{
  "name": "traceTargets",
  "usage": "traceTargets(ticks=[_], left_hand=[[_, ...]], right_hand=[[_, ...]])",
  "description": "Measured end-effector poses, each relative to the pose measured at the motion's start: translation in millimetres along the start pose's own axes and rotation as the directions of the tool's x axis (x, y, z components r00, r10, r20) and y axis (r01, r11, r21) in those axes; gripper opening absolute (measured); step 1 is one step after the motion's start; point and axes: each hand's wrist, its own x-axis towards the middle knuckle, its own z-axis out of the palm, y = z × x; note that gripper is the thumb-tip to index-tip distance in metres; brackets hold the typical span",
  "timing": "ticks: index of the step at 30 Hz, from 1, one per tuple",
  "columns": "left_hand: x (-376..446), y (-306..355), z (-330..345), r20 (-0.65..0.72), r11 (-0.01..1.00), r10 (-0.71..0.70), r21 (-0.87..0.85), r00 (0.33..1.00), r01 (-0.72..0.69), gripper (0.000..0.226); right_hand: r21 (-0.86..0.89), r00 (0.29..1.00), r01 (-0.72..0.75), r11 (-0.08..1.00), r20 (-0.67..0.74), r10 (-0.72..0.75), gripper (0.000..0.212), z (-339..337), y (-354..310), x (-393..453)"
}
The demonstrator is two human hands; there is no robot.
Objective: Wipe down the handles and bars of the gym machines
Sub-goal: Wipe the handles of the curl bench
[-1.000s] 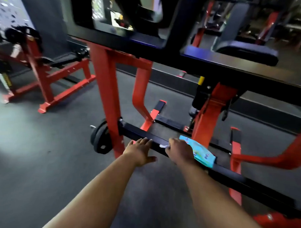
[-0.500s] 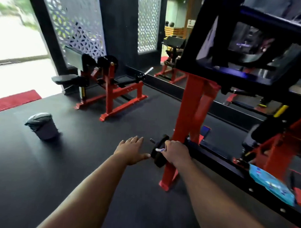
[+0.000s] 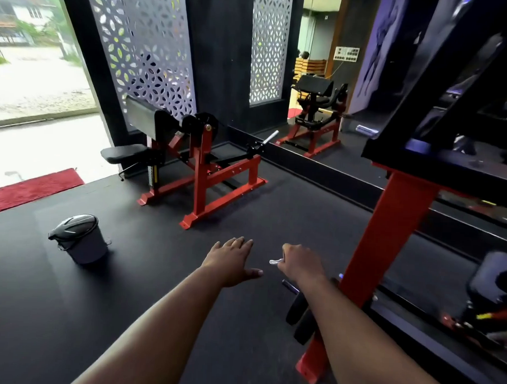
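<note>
Both hands lifted off the bar: left hand (image 3: 232, 261) spread, right hand (image 3: 300, 264) pinching one white scrap (image 3: 275, 261).

I count two red gym machines (image 3: 201, 167) — one far left, one near right (image 3: 388, 239) — two weight plates (image 3: 299, 317), one bin (image 3: 81, 240), one red mat (image 3: 31, 188), two lattice panels (image 3: 145, 50).

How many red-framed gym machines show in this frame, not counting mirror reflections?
2. One red-framed machine stands across the floor by the patterned screen; the other is close on the right, beside the right hand. The one in the mirror looks like a reflection. More may be out of frame.
</note>
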Motion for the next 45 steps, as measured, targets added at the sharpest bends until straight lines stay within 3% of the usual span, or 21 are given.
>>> traceTargets(ticks=[15, 25, 32, 45], left_hand=[[297, -143, -67, -0.013, 0.996, 0.088, -0.012, 0.996, -0.088, 0.099], [519, -244, -132, 0.041, 0.976, 0.214, 0.037, 0.976, -0.215, 0.1], [686, -253, -155, 0.024, 0.95, 0.302, 0.071, 0.953, -0.303, 0.1], [1001, -256, -216, 0.031, 0.966, 0.257, 0.021, 0.966, -0.258, 0.1]], right_hand=[[-0.045, 0.998, -0.065, 0.997, -0.018, 0.065, 0.02, -24, -38, 322], [0.037, 0.974, -0.22, 0.975, -0.051, 0.221, 0.022, -50, -59, 533], [0.036, 0.958, -0.28, 0.959, -0.047, 0.281, 0.018, -62, -15, 675], [0.036, 0.97, -0.238, 0.971, -0.031, 0.239, 0.015, -91, 97, 993]])
